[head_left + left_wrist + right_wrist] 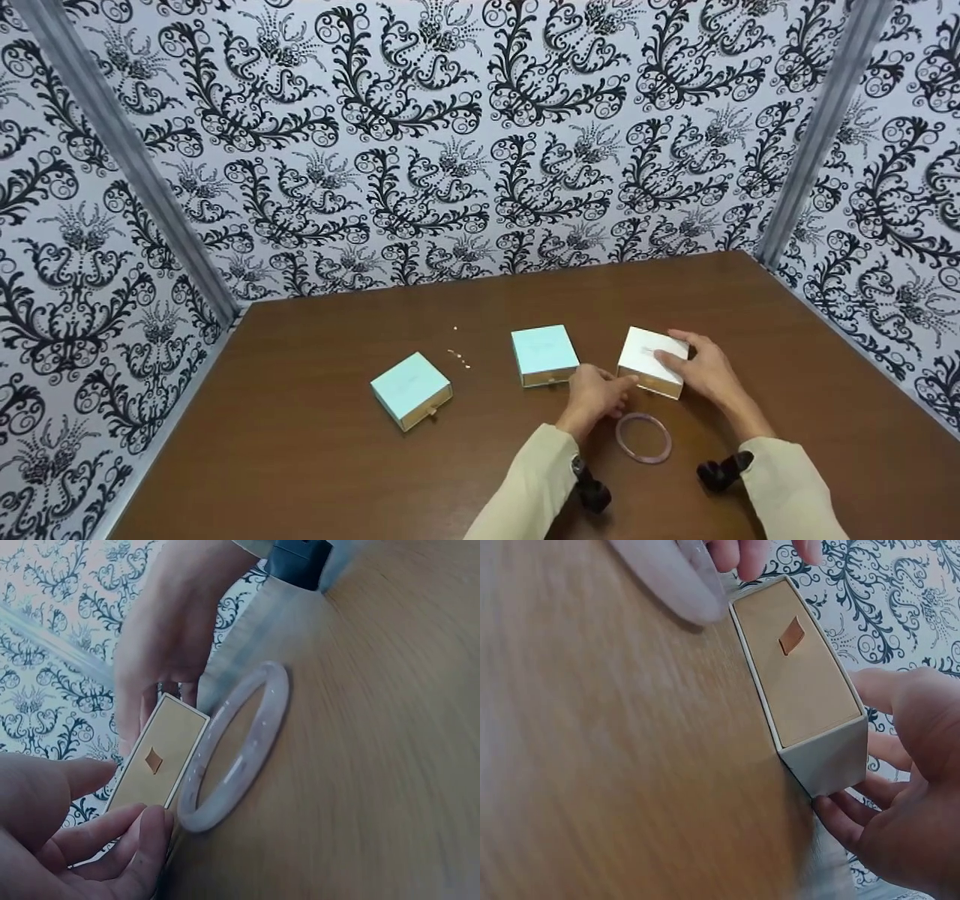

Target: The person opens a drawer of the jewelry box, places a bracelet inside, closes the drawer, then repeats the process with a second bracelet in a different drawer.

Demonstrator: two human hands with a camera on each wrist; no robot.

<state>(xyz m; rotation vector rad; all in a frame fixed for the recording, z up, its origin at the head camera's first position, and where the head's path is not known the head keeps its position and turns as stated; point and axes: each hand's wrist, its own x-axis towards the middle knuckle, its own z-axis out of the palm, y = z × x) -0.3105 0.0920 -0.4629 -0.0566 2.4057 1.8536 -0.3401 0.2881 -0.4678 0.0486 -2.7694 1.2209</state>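
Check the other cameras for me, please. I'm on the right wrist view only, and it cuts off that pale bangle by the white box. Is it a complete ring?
Observer: Yes, the left wrist view shows the pale bangle all the way round as a closed ring.
Operator: Are there any other boxes my view misses?
Observer: Two more show in the head view: a mint-green drawer box left of the white drawer box, and a second mint-green one farther left.
Operator: Is anything lying between those two?
Observer: Yes, some small, light-coloured pieces on the brown table, too tiny there to identify.
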